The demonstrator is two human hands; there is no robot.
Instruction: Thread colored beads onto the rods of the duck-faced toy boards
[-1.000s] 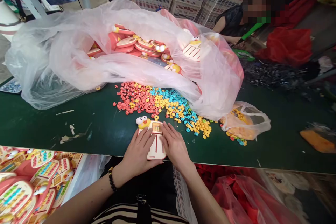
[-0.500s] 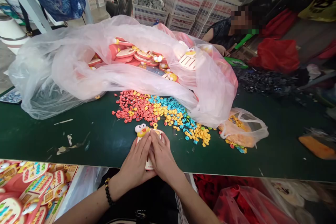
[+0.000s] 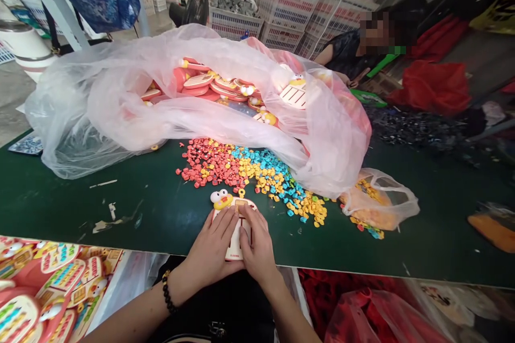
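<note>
Both left hand and right hand sit right on the cream, rounded plastic duck-face board, neither nearer, long axis pointing away, on the dark green table. Fingers mostly together, can't tell if they're clamped.

Here we go, one camera up on the wearer's head, looking forward and steeply down over the green desk! Forearms reach in around six to seven o'clock, right under the lens, with the toy board close by at six. The view runs on past the plastic bag to stacked crates, farther off toward twelve.
</note>
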